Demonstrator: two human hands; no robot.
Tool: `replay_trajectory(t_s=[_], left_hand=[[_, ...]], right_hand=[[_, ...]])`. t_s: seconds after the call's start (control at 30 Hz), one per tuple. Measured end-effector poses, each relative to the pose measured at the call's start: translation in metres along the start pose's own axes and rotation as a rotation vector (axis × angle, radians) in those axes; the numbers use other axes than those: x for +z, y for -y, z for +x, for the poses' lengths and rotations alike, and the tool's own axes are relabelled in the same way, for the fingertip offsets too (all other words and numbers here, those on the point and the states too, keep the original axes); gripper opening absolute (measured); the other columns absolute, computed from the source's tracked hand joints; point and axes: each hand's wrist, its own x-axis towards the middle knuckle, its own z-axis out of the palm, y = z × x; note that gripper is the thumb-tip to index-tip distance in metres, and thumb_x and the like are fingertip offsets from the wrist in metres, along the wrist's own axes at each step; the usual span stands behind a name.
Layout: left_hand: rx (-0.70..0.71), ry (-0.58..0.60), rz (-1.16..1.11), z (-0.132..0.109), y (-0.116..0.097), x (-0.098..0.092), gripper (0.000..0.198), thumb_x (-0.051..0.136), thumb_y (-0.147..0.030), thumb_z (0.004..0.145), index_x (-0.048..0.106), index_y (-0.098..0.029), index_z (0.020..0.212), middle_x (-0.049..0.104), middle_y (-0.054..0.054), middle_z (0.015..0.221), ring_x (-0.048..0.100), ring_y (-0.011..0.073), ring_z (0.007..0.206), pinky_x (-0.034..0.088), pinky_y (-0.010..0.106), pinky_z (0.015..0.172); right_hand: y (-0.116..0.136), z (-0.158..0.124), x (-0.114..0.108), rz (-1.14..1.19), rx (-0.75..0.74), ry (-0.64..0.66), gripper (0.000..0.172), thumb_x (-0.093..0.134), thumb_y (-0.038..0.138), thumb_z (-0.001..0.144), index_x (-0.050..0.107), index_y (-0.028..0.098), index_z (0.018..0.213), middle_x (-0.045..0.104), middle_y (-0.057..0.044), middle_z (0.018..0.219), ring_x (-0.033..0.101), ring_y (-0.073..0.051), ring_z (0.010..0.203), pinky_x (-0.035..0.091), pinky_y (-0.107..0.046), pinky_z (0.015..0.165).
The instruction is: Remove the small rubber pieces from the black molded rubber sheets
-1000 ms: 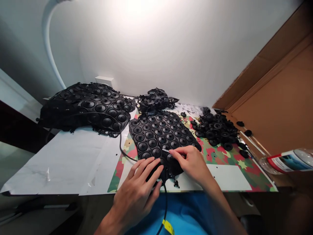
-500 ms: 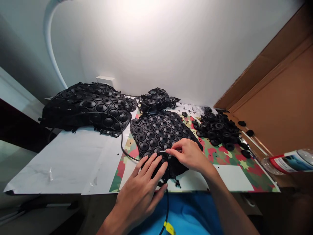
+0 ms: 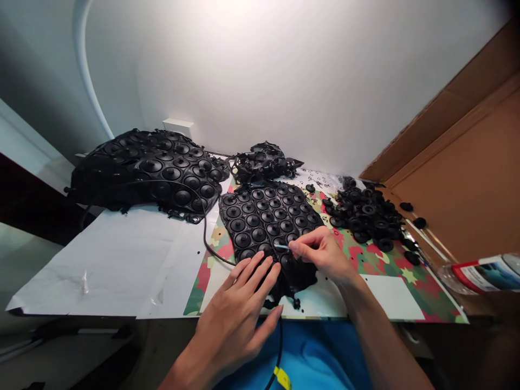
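A black rubber sheet (image 3: 260, 219) with rows of round moulded discs lies in front of me, its near edge ragged. My left hand (image 3: 239, 300) rests on its near left part, fingers stretched out and slightly spread, holding nothing. Over the sheet's right side, my right hand (image 3: 319, 252) pinches a thin, pale stick-like tool (image 3: 282, 247) between thumb and fingers. The tool points left, its tip at one of the discs. I cannot make out exactly what kind of tool it is.
A larger black disc sheet (image 3: 162, 173) is heaped at the left, with crumpled black scraps (image 3: 264, 162) at the back. Loose black discs (image 3: 368, 214) pile up on the right, near a plastic bottle (image 3: 487, 273) and a cardboard wall (image 3: 459, 135). A black cable (image 3: 209, 244) crosses the table.
My right hand has shifted slightly right and turned, so more of the pale tool shows. The left hand stays on the sheet. The whole view has shifted a little.
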Motion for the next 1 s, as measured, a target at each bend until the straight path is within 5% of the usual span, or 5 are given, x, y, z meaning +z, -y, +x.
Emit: replay_trajectory(t_s=[0.13, 0.27, 0.43, 0.9, 1.0], left_hand=[[-0.029, -0.003, -0.032, 0.001, -0.002, -0.002, 0.063, 0.059, -0.038, 0.111, 0.045, -0.016, 0.169, 0.057, 0.007, 0.169, 0.044, 0.0284, 0.162, 0.029, 0.044, 0.132], [-0.076, -0.096, -0.091, 0.010, -0.002, -0.007, 0.051, 0.052, -0.033, 0.115, 0.051, -0.017, 0.164, 0.067, 0.005, 0.157, 0.056, 0.0228, 0.151, 0.029, 0.040, 0.129], [-0.167, -0.112, -0.026, 0.023, 0.005, 0.000, 0.048, 0.046, -0.037, 0.118, 0.055, -0.018, 0.161, 0.066, 0.006, 0.159, 0.052, 0.0286, 0.155, 0.026, 0.046, 0.131], [-0.145, -0.015, -0.007, 0.029, 0.016, 0.012, 0.060, 0.052, -0.043, 0.114, 0.048, -0.016, 0.168, 0.056, 0.009, 0.170, 0.040, 0.0340, 0.164, 0.035, 0.052, 0.135], [-0.153, -0.010, -0.022, 0.029, 0.016, 0.011, 0.060, 0.052, -0.043, 0.114, 0.049, -0.016, 0.168, 0.057, 0.007, 0.169, 0.040, 0.0330, 0.165, 0.031, 0.050, 0.137]], right_hand=[[0.003, 0.008, -0.006, -0.070, 0.000, -0.121, 0.063, 0.071, 0.072, 0.091, 0.065, 0.017, 0.061, 0.037, 0.003, 0.052, 0.027, -0.011, 0.054, 0.017, -0.032, 0.053], [0.011, 0.023, -0.008, -0.397, 0.017, -0.006, 0.060, 0.066, 0.063, 0.099, 0.061, 0.018, 0.059, 0.038, 0.003, 0.055, 0.029, -0.011, 0.055, 0.019, -0.033, 0.054], [0.018, 0.044, -0.003, -0.578, 0.049, 0.018, 0.057, 0.065, 0.056, 0.099, 0.058, 0.018, 0.057, 0.045, 0.001, 0.055, 0.033, -0.012, 0.056, 0.023, -0.033, 0.056], [0.000, 0.051, -0.005, -0.080, -0.013, 0.147, 0.060, 0.079, 0.068, 0.086, 0.070, 0.014, 0.061, 0.043, 0.003, 0.052, 0.028, -0.009, 0.053, 0.018, -0.031, 0.052], [0.005, 0.052, -0.009, 0.080, -0.076, 0.055, 0.062, 0.076, 0.071, 0.089, 0.071, 0.015, 0.063, 0.045, 0.003, 0.053, 0.030, -0.009, 0.053, 0.020, -0.030, 0.052]])
